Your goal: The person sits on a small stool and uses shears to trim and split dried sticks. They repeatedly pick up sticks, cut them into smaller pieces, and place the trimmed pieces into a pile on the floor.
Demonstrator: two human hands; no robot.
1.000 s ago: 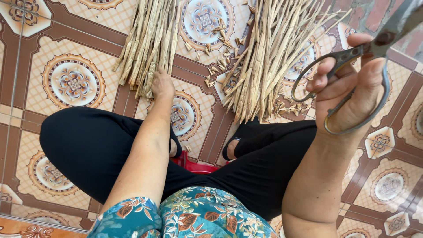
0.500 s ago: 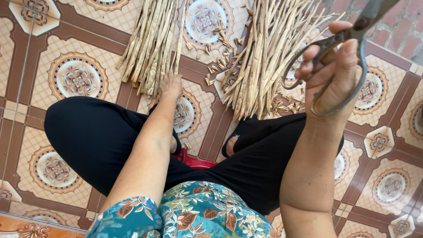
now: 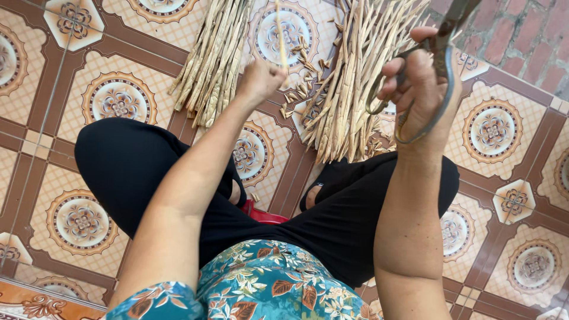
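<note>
Left hand [image 3: 261, 80] has lifted off the left straw bundle [image 3: 210, 59], now pinching one straw strip [image 3: 278, 35]; right hand [image 3: 418, 89] still clasps scissors [image 3: 435, 65], so cutting looks underway.

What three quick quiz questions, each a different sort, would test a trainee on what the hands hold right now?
1. True or false: the right hand holds large metal scissors by their loop handles.
2. Multiple choice: the left hand grips A) a red cloth, B) a single thin pale dried stalk, C) nothing.
3. How many bundles of dried tan stalks lie on the patterned tile floor ahead of the knees?

Key:
1. True.
2. B; the stalk stands upright above the fist.
3. Two: the smaller left bundle and the larger right bundle, with cut scraps between them.
</note>
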